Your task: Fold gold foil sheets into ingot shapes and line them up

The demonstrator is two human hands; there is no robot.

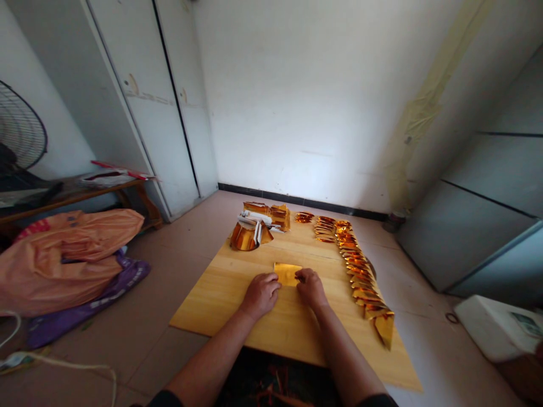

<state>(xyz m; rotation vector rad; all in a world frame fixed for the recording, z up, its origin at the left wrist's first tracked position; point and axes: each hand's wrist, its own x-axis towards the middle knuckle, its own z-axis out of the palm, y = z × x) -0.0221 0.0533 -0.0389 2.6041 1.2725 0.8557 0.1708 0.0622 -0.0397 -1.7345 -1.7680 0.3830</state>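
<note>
A sheet of gold foil paper point(288, 273) lies near the middle of the wooden board point(220, 299), between my two hands. My left hand point(262, 294) pinches its left edge with the fingers closed. At the right edge, my right hand point(311, 287) has its fingers curled in on the same sheet. Down the board's right side runs a long overlapping row of folded gold foil pieces point(358, 271). Toward the back left sit stacks of gold foil sheets point(245, 236) with white paper bands point(257, 217).
Smaller groups of folded foil point(324, 229) lie at the board's back edge. On the floor to the left are an orange bag point(72, 249) and a purple bag point(93, 299). A fan point(21, 127) stands on a low bench. A white box point(500, 328) sits at right.
</note>
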